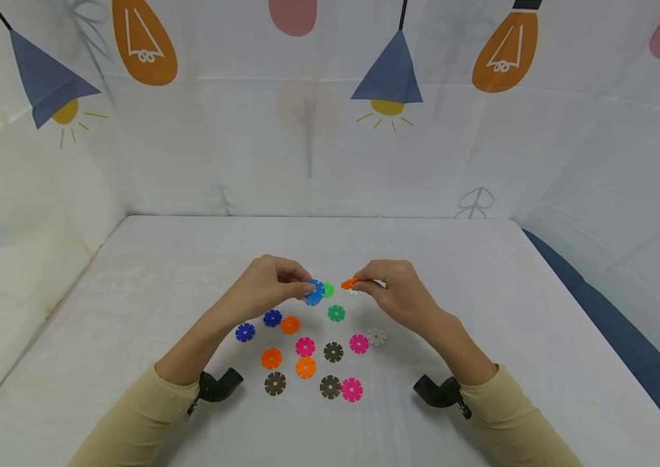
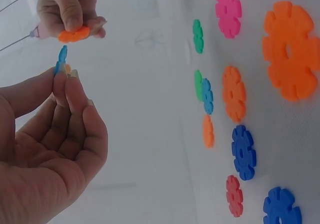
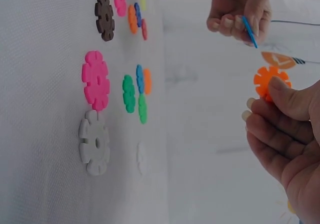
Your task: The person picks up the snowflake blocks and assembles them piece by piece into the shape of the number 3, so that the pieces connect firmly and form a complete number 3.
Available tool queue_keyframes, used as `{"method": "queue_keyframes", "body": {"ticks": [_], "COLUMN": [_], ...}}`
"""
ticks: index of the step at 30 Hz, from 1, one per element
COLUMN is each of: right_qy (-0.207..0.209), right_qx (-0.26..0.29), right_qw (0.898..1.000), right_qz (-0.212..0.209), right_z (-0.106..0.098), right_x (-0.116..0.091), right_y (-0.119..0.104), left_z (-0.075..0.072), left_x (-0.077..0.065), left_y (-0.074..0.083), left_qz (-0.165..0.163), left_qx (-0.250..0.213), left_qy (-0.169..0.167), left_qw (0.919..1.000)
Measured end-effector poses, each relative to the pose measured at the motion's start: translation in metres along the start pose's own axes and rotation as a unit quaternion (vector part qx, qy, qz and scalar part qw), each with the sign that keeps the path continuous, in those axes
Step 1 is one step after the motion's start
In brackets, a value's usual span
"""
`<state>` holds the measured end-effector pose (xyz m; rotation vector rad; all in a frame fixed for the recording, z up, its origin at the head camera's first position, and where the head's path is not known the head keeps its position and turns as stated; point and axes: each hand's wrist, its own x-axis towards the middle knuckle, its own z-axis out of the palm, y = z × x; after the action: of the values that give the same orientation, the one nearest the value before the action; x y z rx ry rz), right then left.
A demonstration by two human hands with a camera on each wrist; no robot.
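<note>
Above the far half of the table, my left hand (image 1: 266, 285) pinches a blue notched plastic disc (image 1: 319, 288) between thumb and fingertips. Facing it from the right, my right hand (image 1: 397, 292) pinches an orange notched disc (image 1: 347, 284) by its edge. A gap separates the two discs. In the left wrist view the blue disc (image 2: 61, 58) stands edge-on, just below the orange disc (image 2: 74, 34). The right wrist view shows the orange disc (image 3: 270, 80) nearly face-on, my thumb covering part of it. Below my hands lie a light green disc (image 1: 329, 290) and a green disc (image 1: 336, 313).
Several more notched discs lie flat on the white table (image 1: 149, 292), among them pink (image 1: 351, 390), brown (image 1: 275, 383), dark blue (image 1: 245, 332) and a white disc (image 1: 376, 336). A printed white cloth (image 1: 306, 149) hangs behind the table. Black wrist mounts (image 1: 437, 392) stick out inward from both sleeves.
</note>
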<state>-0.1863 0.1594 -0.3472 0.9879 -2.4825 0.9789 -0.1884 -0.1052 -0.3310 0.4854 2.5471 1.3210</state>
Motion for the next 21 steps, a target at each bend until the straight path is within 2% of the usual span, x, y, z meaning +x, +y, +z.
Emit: {"method": "queue_keyframes", "body": {"ticks": [13,21], "right_qy": [-0.001,-0.004], "right_qx": [0.016,0.018], "right_qw": [0.999,0.999], "right_qz": [-0.039,-0.045], "right_z": [0.001,0.002], "right_x": [0.001,0.001], "right_y": [-0.009,-0.013], "left_z": [0.003,0.005], "left_x": [-0.004,-0.005], "left_y": [0.005,0.006], "left_qz": [0.008,0.011], "left_qx": [-0.03,-0.045], "left_qy": [-0.017,-0.027], "left_qw": [0.9994,0.9986]}}
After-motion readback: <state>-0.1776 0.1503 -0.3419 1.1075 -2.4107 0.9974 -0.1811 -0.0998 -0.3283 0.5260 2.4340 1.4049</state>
